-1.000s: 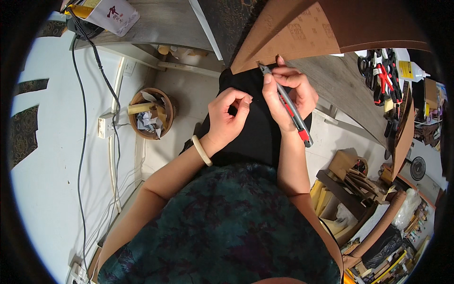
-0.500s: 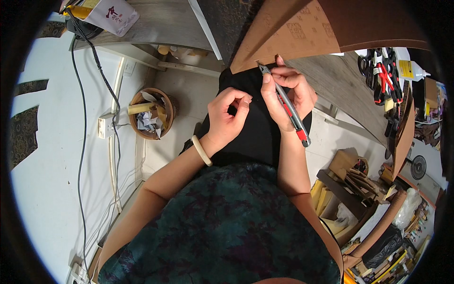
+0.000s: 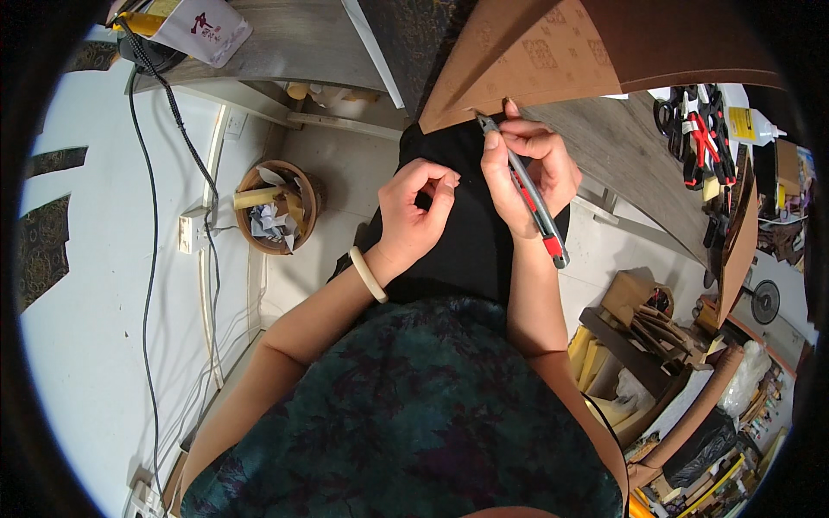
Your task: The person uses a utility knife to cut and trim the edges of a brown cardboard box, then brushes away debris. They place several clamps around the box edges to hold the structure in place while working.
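My right hand (image 3: 540, 173) is wrapped round a grey utility knife (image 3: 537, 205) with red parts, held like a pen. The knife's tip points at the lower edge of a brown patterned sheet (image 3: 518, 69), close to its pointed corner. Whether the blade touches the sheet is hard to tell. My left hand (image 3: 416, 205) hovers over my black-clothed lap, thumb and forefinger pinched together. Anything between those fingertips is too small to make out. Beside the brown sheet, a dark patterned piece (image 3: 414, 43) slopes down from the table.
A wastebasket (image 3: 313, 207) with paper scraps stands on the floor at left. Black and red clamps (image 3: 704, 142) and a glue bottle (image 3: 753, 127) lie on the grey table's right side (image 3: 630, 164). Boxes of offcuts (image 3: 643, 345) fill the lower right. A black cable (image 3: 147, 285) hangs at left.
The utility knife has shifted very slightly right in my right hand's grip, near the sheet's edge. My left hand has stayed in place.
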`<state>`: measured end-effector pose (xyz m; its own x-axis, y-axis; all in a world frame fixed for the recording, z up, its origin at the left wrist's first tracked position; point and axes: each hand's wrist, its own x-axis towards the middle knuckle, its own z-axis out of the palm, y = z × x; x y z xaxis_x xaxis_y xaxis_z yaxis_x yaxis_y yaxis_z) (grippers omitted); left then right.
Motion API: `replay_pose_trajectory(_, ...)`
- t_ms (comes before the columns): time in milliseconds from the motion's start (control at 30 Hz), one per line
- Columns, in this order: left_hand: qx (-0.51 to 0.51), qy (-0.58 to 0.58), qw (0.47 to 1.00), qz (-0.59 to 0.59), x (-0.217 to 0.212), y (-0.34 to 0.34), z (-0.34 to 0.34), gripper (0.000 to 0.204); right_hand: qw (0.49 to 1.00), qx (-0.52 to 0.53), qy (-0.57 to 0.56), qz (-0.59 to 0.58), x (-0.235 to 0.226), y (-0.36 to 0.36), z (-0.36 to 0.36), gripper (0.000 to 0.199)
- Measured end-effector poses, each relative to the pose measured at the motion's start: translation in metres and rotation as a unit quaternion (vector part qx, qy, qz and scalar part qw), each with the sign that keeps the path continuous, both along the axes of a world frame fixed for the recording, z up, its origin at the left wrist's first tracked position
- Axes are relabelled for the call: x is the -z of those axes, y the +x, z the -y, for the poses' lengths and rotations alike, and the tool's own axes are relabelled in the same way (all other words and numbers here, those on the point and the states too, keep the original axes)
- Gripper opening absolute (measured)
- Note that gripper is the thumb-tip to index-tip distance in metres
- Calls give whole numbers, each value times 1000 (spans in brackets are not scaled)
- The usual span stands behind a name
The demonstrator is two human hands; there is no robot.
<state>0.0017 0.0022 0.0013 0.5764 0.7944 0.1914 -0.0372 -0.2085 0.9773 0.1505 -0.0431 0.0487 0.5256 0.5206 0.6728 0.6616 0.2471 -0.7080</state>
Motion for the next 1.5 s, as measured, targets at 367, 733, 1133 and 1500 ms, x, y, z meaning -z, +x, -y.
replay_pose_trajectory(367,-10,10,1000,6,0,1,0,5,1000,1,20,-5,3,0,-1,24)
replay_pose_trajectory(733,-11,7,1000,4,0,1,0,6,1000,-28,-6,-3,1,0,4,22)
replay_pose_trajectory(1133,-10,6,1000,6,0,1,-1,6,1000,-21,10,1,-1,0,1,24)
replay_pose_trajectory(1500,-9,8,1000,6,2,0,-1,6,999,-35,-6,-3,2,0,6,23)
